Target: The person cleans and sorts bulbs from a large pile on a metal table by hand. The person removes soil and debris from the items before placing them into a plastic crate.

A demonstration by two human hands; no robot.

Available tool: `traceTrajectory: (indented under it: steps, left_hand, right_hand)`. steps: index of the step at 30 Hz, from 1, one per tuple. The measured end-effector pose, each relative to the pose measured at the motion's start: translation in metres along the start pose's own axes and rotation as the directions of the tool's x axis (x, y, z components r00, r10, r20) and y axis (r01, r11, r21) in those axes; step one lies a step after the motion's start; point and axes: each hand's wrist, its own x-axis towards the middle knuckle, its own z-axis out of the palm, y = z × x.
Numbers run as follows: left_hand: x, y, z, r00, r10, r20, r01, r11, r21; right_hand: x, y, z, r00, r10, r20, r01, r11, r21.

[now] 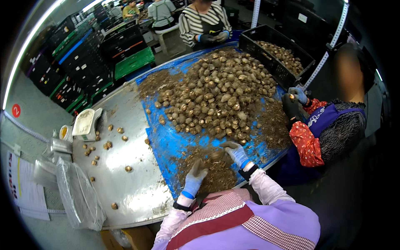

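Observation:
My left hand (195, 179), in a light blue glove with dirty fingertips, hovers over loose brown soil (216, 177) near the table's front edge. Its fingers are apart and hold nothing visible. To its right, my right hand (236, 153), gloved the same way, reaches in from the right with fingers stretched out near the lower edge of a heap of small round brown tubers (212, 91). A blurred brown lump (217, 156) shows between the two hands; I cannot tell what it is. Soil and heap lie on a blue sheet (160, 146).
Scattered tubers (128, 168) dot the metal tabletop (137, 187) at left, with a white scale and tray (85, 124) and clear plastic bag (79, 196). A black crate (271, 46) of tubers stands far right. Co-workers stand at the right (333, 125) and far side (204, 21).

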Motion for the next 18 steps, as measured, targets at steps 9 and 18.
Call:
traceTrajectory:
  steps: [9, 18]
  left_hand:
    - [0.016, -0.059, -0.061, 0.975, -0.02, -0.222, 0.081, 0.96, 0.268]
    - [0.006, -0.081, -0.11, 0.91, 0.003, -0.414, 0.066, 0.986, 0.153]
  right_hand:
    - [-0.007, 0.043, 0.019, 0.996, 0.0, -0.09, 0.006, 0.998, 0.06]
    - [0.002, 0.043, 0.074, 0.971, -0.019, 0.236, 0.094, 0.947, -0.308]
